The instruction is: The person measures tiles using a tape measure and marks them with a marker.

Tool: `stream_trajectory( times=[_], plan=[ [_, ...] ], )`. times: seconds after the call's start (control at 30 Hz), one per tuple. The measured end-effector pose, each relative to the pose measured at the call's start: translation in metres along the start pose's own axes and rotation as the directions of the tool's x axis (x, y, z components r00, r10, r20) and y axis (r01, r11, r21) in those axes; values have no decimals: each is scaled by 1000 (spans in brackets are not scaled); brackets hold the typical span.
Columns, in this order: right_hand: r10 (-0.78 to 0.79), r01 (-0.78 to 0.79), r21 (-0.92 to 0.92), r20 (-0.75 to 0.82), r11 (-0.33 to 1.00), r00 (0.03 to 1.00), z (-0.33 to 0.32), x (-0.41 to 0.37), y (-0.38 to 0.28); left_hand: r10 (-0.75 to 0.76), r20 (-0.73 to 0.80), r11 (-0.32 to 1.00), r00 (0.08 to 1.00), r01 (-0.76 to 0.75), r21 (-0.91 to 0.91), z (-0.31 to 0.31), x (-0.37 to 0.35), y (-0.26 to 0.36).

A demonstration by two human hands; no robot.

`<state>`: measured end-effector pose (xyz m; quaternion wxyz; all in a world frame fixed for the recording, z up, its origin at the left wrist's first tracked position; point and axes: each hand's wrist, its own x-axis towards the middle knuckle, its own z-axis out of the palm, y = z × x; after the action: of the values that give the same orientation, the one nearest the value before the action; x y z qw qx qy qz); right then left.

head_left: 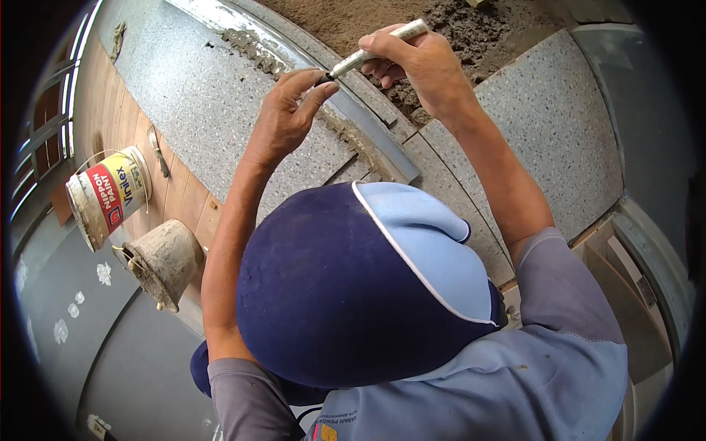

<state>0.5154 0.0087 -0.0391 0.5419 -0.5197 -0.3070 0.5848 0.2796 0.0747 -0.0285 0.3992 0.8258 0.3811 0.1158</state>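
My right hand (419, 62) is closed round a white marker (379, 48), whose tip points down and to the left. Thumb and fingers of my left hand (290, 110) pinch a small black piece (323, 79), which looks like the marker's cap. The marker's tip touches or nearly touches this piece. Both hands are raised in front of me, above a long metal straightedge (368, 140) with mortar along its edge.
Speckled tiles (213, 103) lie at left and more (548, 125) at right. Wet mortar (471, 37) is beyond my hands. A paint bucket (110, 192), a dirty bucket (173, 257) and a trowel-like tool (158, 151) sit on the left.
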Motion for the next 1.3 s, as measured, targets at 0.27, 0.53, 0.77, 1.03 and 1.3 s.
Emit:
stream_trajectory(
  times=[0.27, 0.53, 0.77, 1.03, 1.3],
  plan=[
    [73, -72, 90, -1, 993, 997, -2, 3, -3, 61, -52, 997, 997, -58, 55, 6, 1, 6],
    [229, -220, 151, -50, 964, 972, 4, 4, -8, 170, -156, 949, 973, -119, 292, 7, 1, 28],
    [238, -234, 73, -63, 970, 969, 4, 7, -13, 77, -106, 982, 991, -57, 181, 10, -4, 35],
    [109, -115, 100, 71, 988, 992, -2, 8, -16, -137, 11, 981, 991, 137, -137, 9, -6, 33],
    [63, -58, -33, 167, 998, 984, -8, 15, -14, -162, 39, 980, 986, 165, -112, 3, -3, 31]
  ],
)
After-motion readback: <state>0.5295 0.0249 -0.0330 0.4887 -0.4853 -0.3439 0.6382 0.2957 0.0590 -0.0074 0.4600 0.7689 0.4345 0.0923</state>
